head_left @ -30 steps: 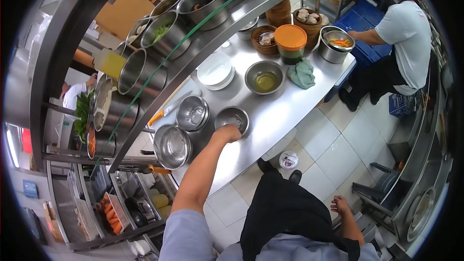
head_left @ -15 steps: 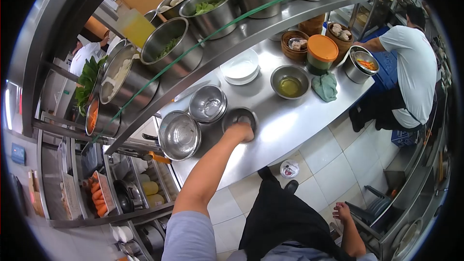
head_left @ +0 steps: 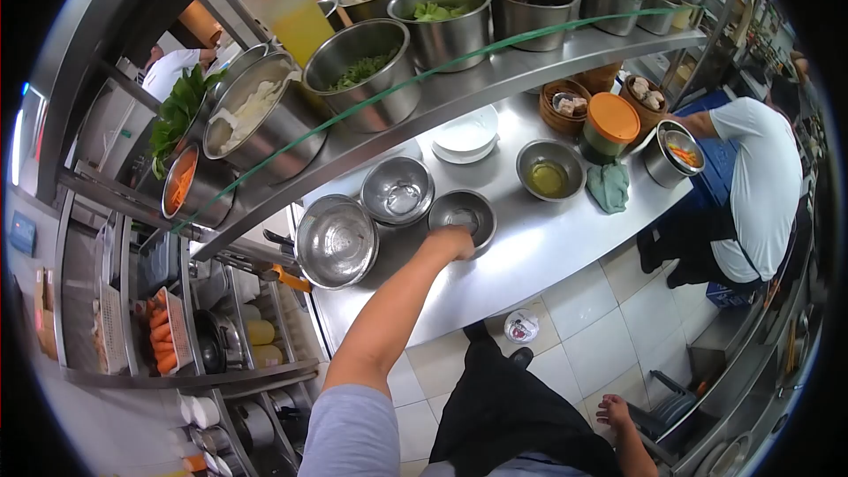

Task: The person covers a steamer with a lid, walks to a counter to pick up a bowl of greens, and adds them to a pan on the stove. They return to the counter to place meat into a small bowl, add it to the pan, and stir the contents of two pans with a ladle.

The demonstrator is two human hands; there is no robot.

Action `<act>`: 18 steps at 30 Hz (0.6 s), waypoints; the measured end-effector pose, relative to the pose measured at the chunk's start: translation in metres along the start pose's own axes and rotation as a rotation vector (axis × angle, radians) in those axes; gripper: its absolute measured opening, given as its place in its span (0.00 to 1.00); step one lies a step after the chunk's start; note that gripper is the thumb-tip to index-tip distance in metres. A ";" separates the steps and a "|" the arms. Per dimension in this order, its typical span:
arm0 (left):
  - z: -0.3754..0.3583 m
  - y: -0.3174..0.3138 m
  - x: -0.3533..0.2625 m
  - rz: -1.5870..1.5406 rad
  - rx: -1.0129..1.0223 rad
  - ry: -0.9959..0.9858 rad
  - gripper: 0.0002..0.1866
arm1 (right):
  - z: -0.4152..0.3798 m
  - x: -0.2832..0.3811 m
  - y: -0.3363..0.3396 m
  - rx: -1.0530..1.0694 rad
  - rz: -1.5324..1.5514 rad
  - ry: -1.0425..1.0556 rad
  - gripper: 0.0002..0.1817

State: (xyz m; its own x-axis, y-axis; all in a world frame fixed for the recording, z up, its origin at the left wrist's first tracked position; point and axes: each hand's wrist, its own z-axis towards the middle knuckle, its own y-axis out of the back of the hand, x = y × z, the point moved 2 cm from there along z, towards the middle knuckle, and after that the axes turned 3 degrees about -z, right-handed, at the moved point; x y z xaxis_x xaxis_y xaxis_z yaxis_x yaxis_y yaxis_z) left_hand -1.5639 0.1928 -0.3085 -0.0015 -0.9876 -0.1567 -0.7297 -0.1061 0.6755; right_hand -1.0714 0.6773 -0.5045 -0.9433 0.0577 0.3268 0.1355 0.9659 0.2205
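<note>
Small metal bowl [head_left: 470, 210]: it stood upright on the tabletop [head_left: 534, 243], ahead of the wearer and slightly to the left. The left hand [head_left: 452, 243] was the nearer of the two hands and was in contact with the bowl at its near-left rim; the bowl extended forward and to the right from the knuckles. Being round, it presented no long axis. The left fingers were largely concealed, so whether they were closed on the rim could not be determined. The right hand [head_left: 616, 411] hung beside the apron [head_left: 517, 411], well apart from the bowl, empty, with fingers loosely curled.

Appearance: grey metal, wide mouth, shaded inner wall, shiny patch at the base; liquid or reflection could not be distinguished. Nested bowls [head_left: 397, 187] stood just beside it on the left; a bowl of yellowish liquid [head_left: 533, 163] stood farther to the right.
</note>
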 end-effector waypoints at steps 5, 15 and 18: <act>-0.042 -0.012 -0.021 -0.045 -0.248 -0.161 0.16 | -0.004 0.017 0.001 0.002 -0.042 0.001 0.14; -0.085 -0.037 -0.011 0.045 -0.736 -0.396 0.09 | 0.006 0.055 0.012 0.032 -0.056 0.069 0.13; -0.130 -0.007 -0.004 0.019 -0.874 -0.414 0.09 | 0.000 0.070 0.007 0.028 -0.058 0.077 0.14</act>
State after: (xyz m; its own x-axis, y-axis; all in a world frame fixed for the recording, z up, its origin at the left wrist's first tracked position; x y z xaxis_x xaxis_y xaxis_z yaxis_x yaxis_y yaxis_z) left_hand -1.4694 0.1827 -0.2187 -0.3704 -0.8891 -0.2690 0.0388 -0.3041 0.9518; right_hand -1.1366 0.6879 -0.4806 -0.9229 -0.0168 0.3846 0.0722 0.9738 0.2157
